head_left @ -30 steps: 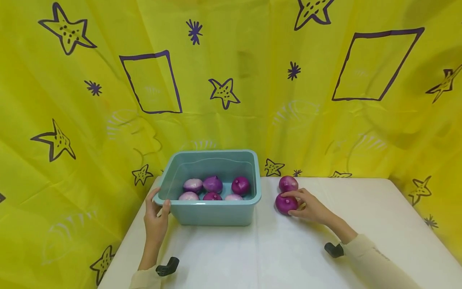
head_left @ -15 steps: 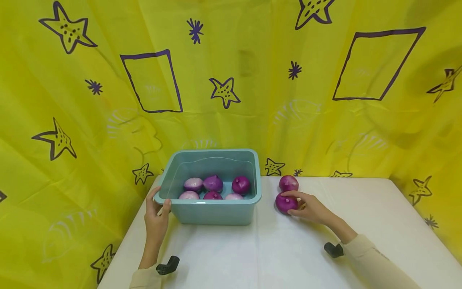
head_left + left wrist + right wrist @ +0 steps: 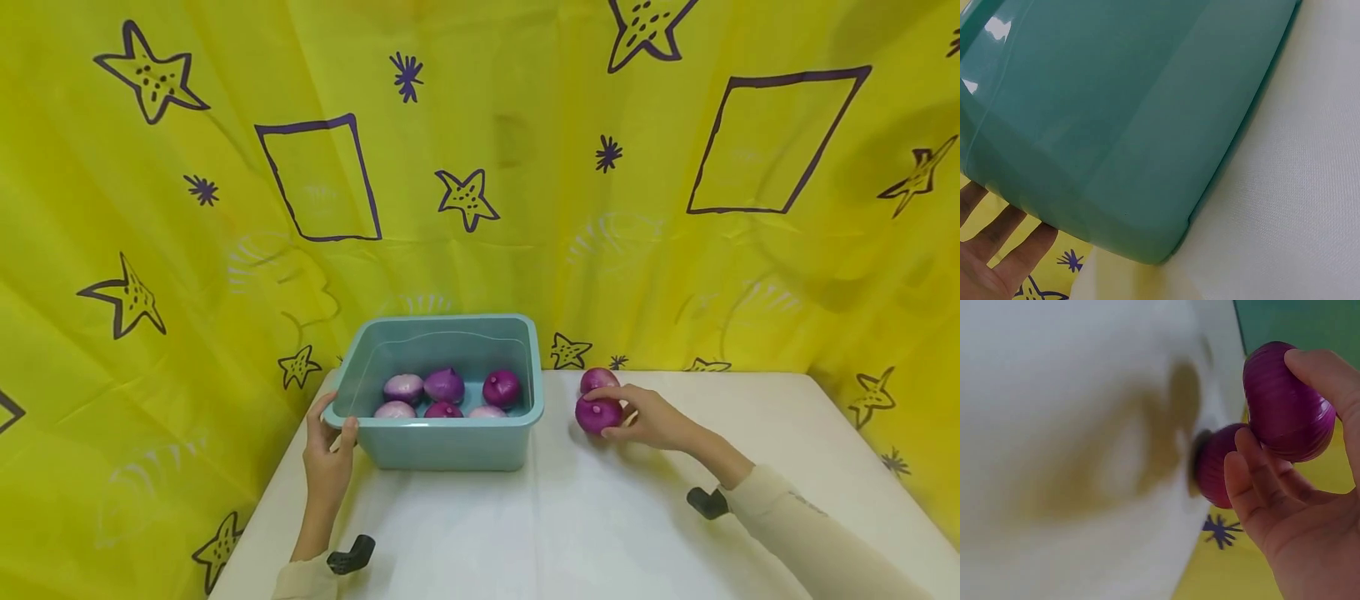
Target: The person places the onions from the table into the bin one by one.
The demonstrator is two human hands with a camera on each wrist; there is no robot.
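Note:
My right hand (image 3: 656, 421) grips a purple onion (image 3: 597, 415) between thumb and fingers. In the right wrist view that onion (image 3: 1285, 403) hangs slightly off the table. A second purple onion (image 3: 599, 380) lies just behind it on the cloth, partly covered by the held one. At the front left corner of a teal plastic bin (image 3: 450, 446), my left hand (image 3: 327, 458) holds the rim, thumb in front and fingers along the left side. Several onions (image 3: 445, 386) lie inside the bin, some partly hidden by its front wall.
The bin and onions rest on a white-covered table (image 3: 480, 533). A yellow curtain (image 3: 495, 267) with drawn stars and frames hangs right behind the table and down its left side. Dark wrist mounts (image 3: 351, 554) stick out from both sleeves.
My right hand has raised the held onion slightly up and back, so it covers more of the onion behind. My left hand keeps its hold on the bin. The head view has shifted a little.

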